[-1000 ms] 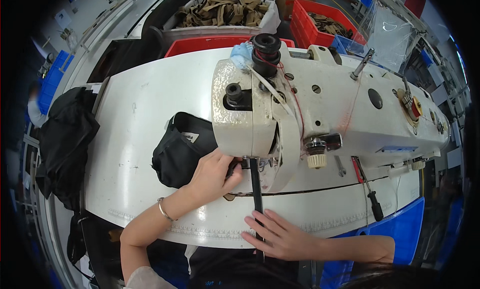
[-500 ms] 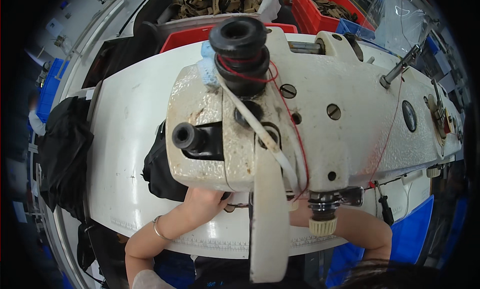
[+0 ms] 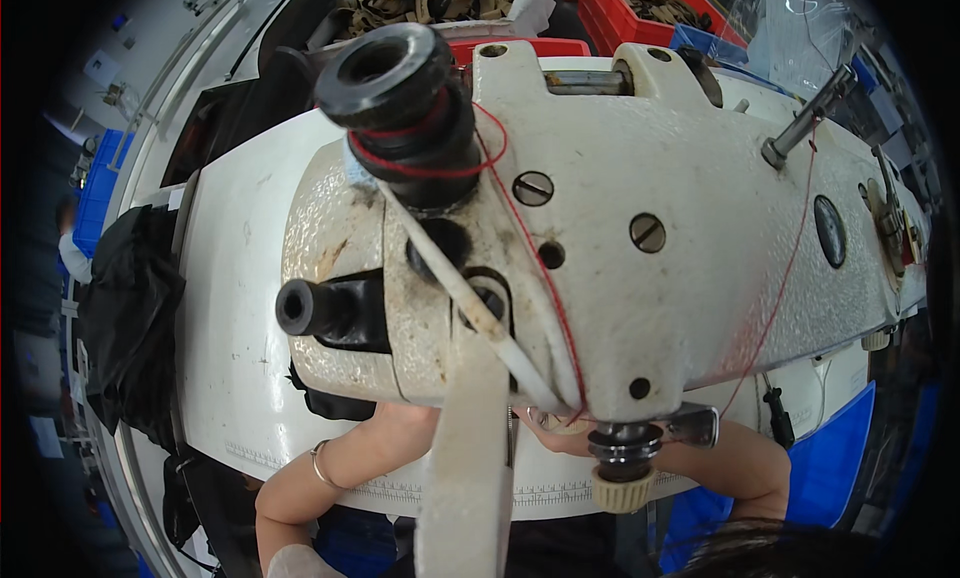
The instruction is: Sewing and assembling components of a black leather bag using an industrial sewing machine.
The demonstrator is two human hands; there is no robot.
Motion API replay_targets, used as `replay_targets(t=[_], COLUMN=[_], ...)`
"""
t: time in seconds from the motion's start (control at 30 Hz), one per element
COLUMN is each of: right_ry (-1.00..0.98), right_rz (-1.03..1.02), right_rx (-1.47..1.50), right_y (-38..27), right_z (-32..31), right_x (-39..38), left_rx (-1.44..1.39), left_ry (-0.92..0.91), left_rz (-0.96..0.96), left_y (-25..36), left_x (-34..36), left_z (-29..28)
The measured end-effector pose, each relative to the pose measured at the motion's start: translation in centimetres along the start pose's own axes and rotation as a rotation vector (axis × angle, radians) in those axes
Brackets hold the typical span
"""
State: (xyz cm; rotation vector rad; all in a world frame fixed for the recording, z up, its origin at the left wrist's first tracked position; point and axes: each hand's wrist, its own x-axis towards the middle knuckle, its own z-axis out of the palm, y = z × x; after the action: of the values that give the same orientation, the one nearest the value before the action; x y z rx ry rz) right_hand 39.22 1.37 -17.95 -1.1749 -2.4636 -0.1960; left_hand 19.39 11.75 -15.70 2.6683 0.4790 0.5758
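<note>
A cream sewing machine head [image 3: 600, 308] fills the middle of the view and covers much of the work. My left hand [image 3: 405, 428], with a silver bangle on its wrist, reaches under the machine's left end beside a black cloth piece [image 3: 335, 404]. Its fingers are hidden behind the machine. On the other side of the pale lever [image 3: 463, 458], part of my right hand [image 3: 555, 436] shows low under the arm; its fingers are also mostly hidden. Whether either hand grips anything does not show. Red thread [image 3: 545, 263] runs down the machine's front.
The white tabletop [image 3: 235, 278] has a printed ruler along its near edge. Black fabric [image 3: 130, 318] hangs at the far left. A red crate [image 3: 640, 23] and a white-lined bin [image 3: 520, 18] with brown strap pieces stand behind. Blue panels [image 3: 830, 478] lie at the right.
The view has shifted, so the machine head looks larger and further left. My right hand now shows beside the lever, where it was hidden before. Less of the black cloth is visible.
</note>
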Motion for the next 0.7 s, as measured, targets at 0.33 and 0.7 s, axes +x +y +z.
replay_targets(t=[0.33,0.7], right_ry=[0.266,0.049], right_rz=[0.023,0.114], right_rx=[-0.083,-0.115], right_y=[0.6,-0.5], right_z=[-0.6,0.4], right_x=[0.6,0.0], left_rx=[-0.199,-0.055], left_ry=[0.001,0.051], left_rz=[-0.16,-0.092], left_y=[0.7,0.4], left_x=[0.5,0.6], left_z=[0.5,-0.1])
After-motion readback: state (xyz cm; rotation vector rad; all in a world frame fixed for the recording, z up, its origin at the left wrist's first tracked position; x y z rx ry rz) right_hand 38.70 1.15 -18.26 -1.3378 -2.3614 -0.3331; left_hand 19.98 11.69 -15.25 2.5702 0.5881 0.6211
